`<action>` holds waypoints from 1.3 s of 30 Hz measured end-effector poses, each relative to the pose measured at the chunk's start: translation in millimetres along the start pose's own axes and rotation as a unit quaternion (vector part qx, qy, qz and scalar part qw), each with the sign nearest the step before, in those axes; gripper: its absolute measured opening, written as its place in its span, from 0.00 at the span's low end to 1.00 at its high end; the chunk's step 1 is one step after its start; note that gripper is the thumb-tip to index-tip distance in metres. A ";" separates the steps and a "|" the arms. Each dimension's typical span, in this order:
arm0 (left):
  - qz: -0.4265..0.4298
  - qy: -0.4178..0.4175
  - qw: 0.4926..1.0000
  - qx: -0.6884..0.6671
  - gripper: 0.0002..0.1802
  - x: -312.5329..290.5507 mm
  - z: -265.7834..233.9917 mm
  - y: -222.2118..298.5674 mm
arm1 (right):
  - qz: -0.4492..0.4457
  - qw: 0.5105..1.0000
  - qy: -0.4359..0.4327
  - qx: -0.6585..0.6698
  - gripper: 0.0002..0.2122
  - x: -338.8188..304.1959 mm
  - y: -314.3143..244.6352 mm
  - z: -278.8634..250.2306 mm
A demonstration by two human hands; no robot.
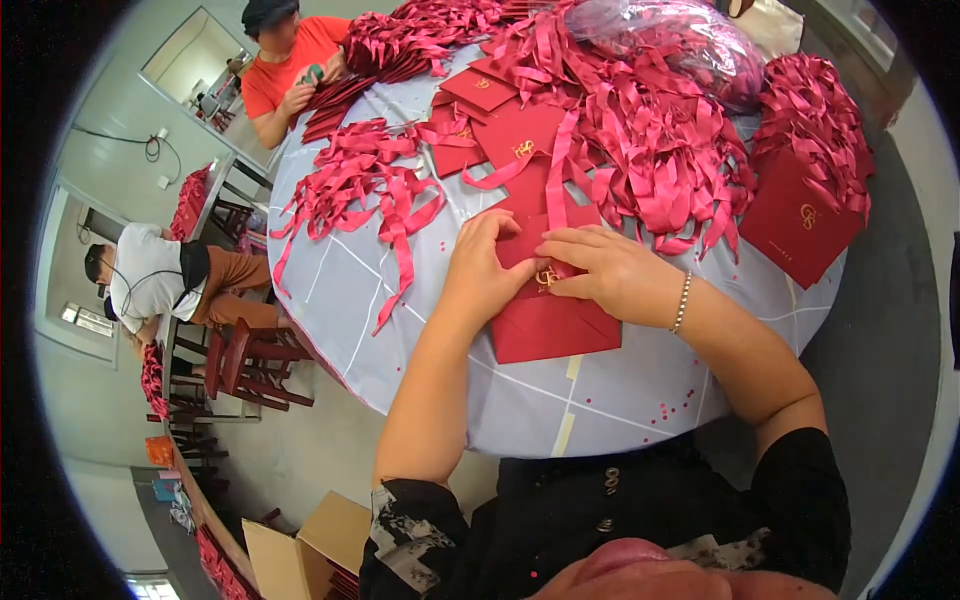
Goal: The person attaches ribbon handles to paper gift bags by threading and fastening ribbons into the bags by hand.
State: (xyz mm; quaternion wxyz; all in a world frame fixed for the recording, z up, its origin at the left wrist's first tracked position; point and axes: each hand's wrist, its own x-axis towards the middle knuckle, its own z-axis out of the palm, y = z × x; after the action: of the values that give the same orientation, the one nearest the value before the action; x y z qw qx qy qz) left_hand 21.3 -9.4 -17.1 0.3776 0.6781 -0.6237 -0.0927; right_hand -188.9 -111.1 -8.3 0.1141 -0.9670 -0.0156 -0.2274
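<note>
Grip of both hands, left hand (487,268) and right hand (608,272), was clamped on a red envelope (550,320), ribbon (556,175) attached, on the table (600,390).

The round table (640,400) is open only along its near edge: a bare strip of pale cloth runs below the red envelope (553,325), and more bare cloth lies to that envelope's left, crossed by one trailing ribbon (400,262). Above the envelope the way is blocked by a heap of red ribbons (660,165) and scattered cards (520,130), with a clear plastic bag (680,40) farther back. Right of the envelope a stack of red bags (800,215) topped with ribbons fills the rim. Both hands, left hand (487,268) and right hand (605,270), cover the envelope's upper part.
</note>
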 end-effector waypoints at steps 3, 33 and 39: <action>0.020 0.001 1.000 0.014 0.24 0.1 1.2 -4.9 | 0.012 1.000 -0.009 0.020 0.10 1.1 2.1 1.8; 0.159 -0.034 0.986 0.032 0.26 -8.0 -14.8 29.6 | 0.065 0.981 0.173 0.050 0.05 8.8 -13.7 -22.0; 0.100 -0.105 0.989 0.033 0.25 -8.6 -20.3 26.1 | 0.066 0.984 0.166 0.022 0.05 7.1 -5.2 -23.1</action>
State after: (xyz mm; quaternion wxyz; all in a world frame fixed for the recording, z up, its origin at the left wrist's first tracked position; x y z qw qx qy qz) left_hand 11.3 8.2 10.5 0.2950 0.6109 -0.7273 -0.1041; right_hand -193.1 -111.5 16.0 0.1515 -0.9120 0.0624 -0.3761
